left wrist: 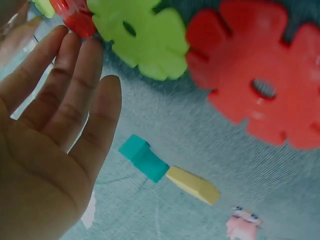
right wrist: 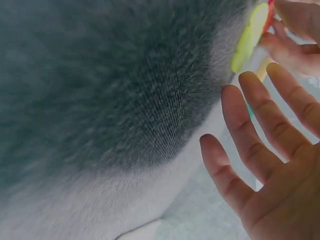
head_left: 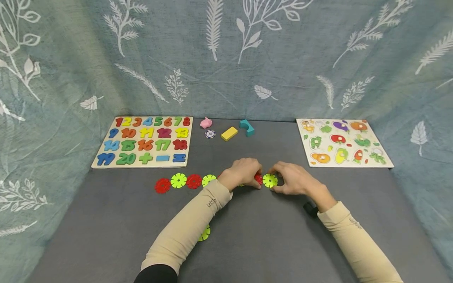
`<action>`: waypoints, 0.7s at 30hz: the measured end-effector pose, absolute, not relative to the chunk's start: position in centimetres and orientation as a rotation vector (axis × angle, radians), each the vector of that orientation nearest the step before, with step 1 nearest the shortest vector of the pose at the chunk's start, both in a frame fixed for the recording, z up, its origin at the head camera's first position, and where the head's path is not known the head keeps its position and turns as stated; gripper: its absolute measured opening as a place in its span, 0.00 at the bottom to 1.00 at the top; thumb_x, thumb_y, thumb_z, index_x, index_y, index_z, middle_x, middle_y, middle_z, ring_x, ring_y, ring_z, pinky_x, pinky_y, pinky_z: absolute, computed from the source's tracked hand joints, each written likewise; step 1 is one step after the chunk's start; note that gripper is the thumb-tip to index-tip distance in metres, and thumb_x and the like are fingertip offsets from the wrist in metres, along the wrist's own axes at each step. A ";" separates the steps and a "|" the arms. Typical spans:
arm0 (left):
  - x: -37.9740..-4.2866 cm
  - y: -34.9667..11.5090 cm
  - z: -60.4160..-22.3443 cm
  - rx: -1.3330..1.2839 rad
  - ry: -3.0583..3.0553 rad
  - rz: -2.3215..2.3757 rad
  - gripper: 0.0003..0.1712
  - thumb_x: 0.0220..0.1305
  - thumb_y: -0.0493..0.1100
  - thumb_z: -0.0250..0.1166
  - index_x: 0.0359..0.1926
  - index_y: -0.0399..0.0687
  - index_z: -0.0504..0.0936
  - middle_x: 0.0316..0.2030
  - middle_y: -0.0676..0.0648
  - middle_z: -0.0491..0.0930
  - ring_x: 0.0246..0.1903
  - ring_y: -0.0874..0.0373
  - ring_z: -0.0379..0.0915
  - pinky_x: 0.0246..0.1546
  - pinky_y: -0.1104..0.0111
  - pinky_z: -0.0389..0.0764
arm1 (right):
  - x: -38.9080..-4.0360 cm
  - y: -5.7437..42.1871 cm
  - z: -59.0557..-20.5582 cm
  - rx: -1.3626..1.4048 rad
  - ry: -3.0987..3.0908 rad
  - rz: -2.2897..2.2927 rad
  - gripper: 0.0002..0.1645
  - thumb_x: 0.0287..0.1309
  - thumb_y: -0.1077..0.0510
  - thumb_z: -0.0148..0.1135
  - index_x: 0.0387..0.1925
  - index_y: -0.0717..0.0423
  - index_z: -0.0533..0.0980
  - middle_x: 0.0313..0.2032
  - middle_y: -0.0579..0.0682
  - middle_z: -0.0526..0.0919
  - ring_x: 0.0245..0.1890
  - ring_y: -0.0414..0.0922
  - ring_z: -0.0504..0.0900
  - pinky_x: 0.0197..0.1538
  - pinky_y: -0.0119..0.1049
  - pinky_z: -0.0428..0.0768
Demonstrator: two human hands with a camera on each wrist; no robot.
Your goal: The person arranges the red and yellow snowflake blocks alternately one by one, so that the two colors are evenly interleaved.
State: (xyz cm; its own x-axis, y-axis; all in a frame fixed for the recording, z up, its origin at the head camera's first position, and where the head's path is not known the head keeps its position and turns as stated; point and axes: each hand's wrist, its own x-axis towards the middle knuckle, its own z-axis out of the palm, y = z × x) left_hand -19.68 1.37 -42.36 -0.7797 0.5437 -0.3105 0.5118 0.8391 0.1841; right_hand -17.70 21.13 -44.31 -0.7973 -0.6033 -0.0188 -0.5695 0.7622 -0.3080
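A row of red and yellow-green notched discs lies on the grey table, from the red disc (head_left: 162,186) at left to the yellow-green disc (head_left: 270,181) at right. My left hand (head_left: 244,173) pinches a red disc (head_left: 258,179) beside that last one, thumb on the near side and fingers on the far side. In the left wrist view its fingertips meet the red disc (left wrist: 80,21). My right hand (head_left: 295,179) stands around the end yellow-green disc, fingers spread in the right wrist view, tips a little apart from it. The left arm hides the middle of the row.
At the back left lies a number puzzle board (head_left: 189,147), at the back right a vegetable puzzle board (head_left: 347,164). Between them are a pink pig (head_left: 206,123), a poker chip (head_left: 210,134), a yellow block (head_left: 229,133) and a teal arch (head_left: 247,127). Another yellow-green disc (head_left: 205,233) shows beside my left forearm.
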 end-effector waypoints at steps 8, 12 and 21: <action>-20.3 1.3 -42.3 0.839 2.623 0.017 0.31 0.55 0.61 0.69 0.58 0.55 0.79 0.50 0.52 0.79 0.42 0.58 0.75 0.42 0.62 0.78 | -16.1 21.6 -44.2 -1.040 2.817 -0.407 0.22 0.49 0.45 0.71 0.45 0.49 0.79 0.39 0.43 0.81 0.33 0.37 0.76 0.37 0.34 0.76; -20.4 1.7 -42.3 0.872 2.639 -0.006 0.30 0.55 0.62 0.68 0.57 0.56 0.79 0.48 0.52 0.78 0.40 0.59 0.73 0.40 0.63 0.77 | -15.3 21.8 -44.1 -1.098 2.827 -0.354 0.21 0.49 0.45 0.71 0.44 0.49 0.80 0.39 0.42 0.81 0.31 0.37 0.76 0.37 0.36 0.77; -19.8 3.9 -42.6 1.061 2.632 -0.081 0.29 0.57 0.64 0.66 0.56 0.58 0.79 0.48 0.53 0.75 0.44 0.60 0.75 0.43 0.65 0.78 | -11.2 21.4 -43.6 -1.339 2.827 -0.205 0.16 0.47 0.44 0.71 0.35 0.45 0.80 0.36 0.40 0.80 0.36 0.40 0.79 0.43 0.42 0.76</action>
